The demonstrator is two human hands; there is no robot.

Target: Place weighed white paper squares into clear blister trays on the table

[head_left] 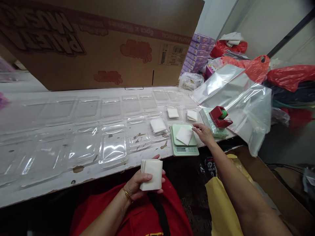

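My left hand (140,183), wearing a gold bracelet, grips a stack of white square sheets (152,175) above my lap. The thumb lies across the front of the stack and the fingers are behind it. My right hand (203,132) reaches over the right edge of a pale green digital scale (185,151). Its thumb and fingertips pinch at the corner of white square sheets (184,135) lying askew on the scale's platform. Beyond the scale, clear plastic trays hold small white stacks (173,113), (192,115); another tray on the left holds a white stack (158,125).
Rows of clear plastic trays (113,144) cover the white table. A large cardboard box (98,59) stands behind them. On the right are a red tape dispenser (220,117), clear plastic bags (236,95) and red bags (258,68). Purple boxes (199,52) are stacked at the back.
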